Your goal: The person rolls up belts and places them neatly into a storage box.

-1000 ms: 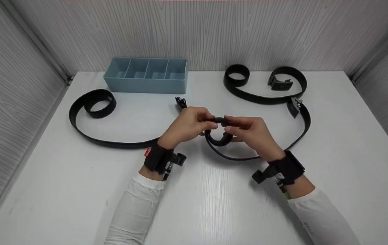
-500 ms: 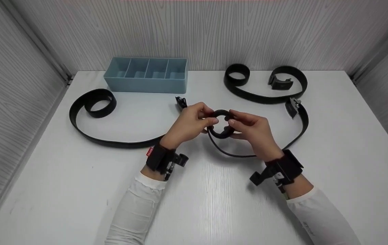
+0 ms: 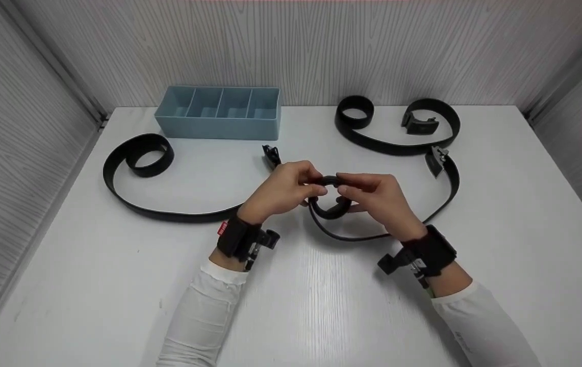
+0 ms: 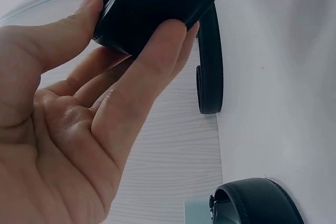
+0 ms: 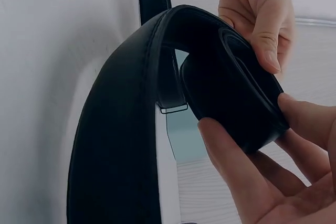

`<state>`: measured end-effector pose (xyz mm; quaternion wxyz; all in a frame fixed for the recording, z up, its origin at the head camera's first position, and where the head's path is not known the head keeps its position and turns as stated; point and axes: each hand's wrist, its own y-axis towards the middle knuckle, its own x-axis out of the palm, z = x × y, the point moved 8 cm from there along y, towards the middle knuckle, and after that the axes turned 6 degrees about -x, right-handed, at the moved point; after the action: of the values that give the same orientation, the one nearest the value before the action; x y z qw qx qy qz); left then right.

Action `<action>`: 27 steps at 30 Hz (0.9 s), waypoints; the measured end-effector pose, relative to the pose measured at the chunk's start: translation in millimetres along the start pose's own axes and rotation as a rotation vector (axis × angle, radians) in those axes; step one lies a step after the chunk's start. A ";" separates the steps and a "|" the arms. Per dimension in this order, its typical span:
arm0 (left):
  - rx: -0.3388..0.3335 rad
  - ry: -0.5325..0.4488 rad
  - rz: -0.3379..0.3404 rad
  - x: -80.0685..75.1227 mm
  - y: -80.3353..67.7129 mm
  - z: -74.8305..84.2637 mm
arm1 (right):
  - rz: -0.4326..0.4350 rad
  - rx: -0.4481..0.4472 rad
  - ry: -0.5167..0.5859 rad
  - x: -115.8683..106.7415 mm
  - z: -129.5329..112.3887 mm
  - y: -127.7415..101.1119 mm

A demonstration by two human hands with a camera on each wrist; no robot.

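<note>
Centrally, left hand (image 3: pixel 283 189), right hand (image 3: pixel 375 196), pinching coiled belt (image 3: pixel 329 204), seemingly mid-table.

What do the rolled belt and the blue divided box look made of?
Belt coil held by both hands: likely leather or faux leather, black, semi-matte, with a stitched edge and flexible curl. Blue box: probably moulded plastic, matte, uniform colour, thin straight dividers.

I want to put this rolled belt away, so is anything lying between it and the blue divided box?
Nothing visible blocks it. Both hands hold the rolled belt above bare table; only another belt's buckle end lies just left of the line to the blue box.
</note>
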<state>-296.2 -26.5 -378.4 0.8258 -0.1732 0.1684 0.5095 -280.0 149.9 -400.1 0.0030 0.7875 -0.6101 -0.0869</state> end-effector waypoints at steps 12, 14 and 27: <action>-0.007 -0.147 0.068 -1.1 2.5 -1.8 | 0.143 0.015 0.169 -10.2 6.5 1.4; -0.002 -0.136 0.066 -1.5 2.5 -1.1 | 0.133 0.017 0.176 -9.9 7.9 2.1; -0.004 0.080 -0.045 0.0 -1.6 -2.3 | -0.080 0.036 0.028 0.8 6.7 1.3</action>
<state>-295.0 -28.2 -380.2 0.8293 -0.1990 0.1962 0.4840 -282.0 149.5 -406.7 -0.0060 0.8123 -0.5795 -0.0651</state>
